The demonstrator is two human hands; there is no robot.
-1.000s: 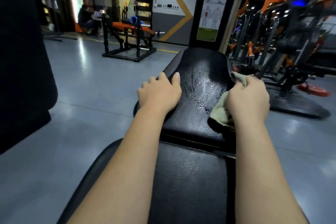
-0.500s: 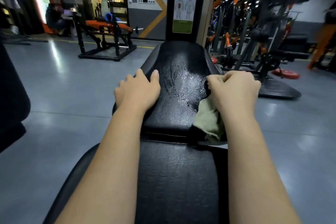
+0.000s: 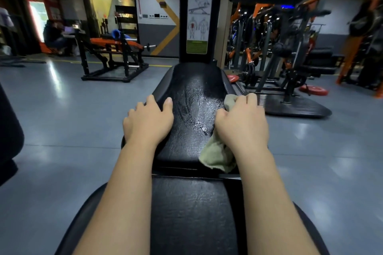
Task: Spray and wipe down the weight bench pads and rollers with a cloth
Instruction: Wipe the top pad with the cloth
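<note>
Looking down along a black weight bench from its near end, with both bare forearms reaching toward the far end. Resting the left hand (image 3: 148, 119) palm down on the left edge of the far pad (image 3: 192, 80), fingers spread and relaxed, thumb lying on the top surface, holding nothing. Pressing the right hand (image 3: 242, 122) onto the right side of the same pad, fingers curled down round a bunched pale green cloth (image 3: 217, 155) (one fold poking out beyond the knuckles on the far side, the loose tail trailing under the wrist toward the gap between the pads). Glistening between the two hands, a streaky wet patch (image 3: 195, 109) on the vinyl. Lying nearest the camera, the near pad (image 3: 194, 213), looking matte. Rising at the far end of the bench, a black upright carrying an exercise placard (image 3: 199, 16). Standing on the grey floor (image 3: 62, 109) at far left, an orange-and-black machine (image 3: 114, 56); lying at far right, a red weight plate (image 3: 314, 90).
</note>
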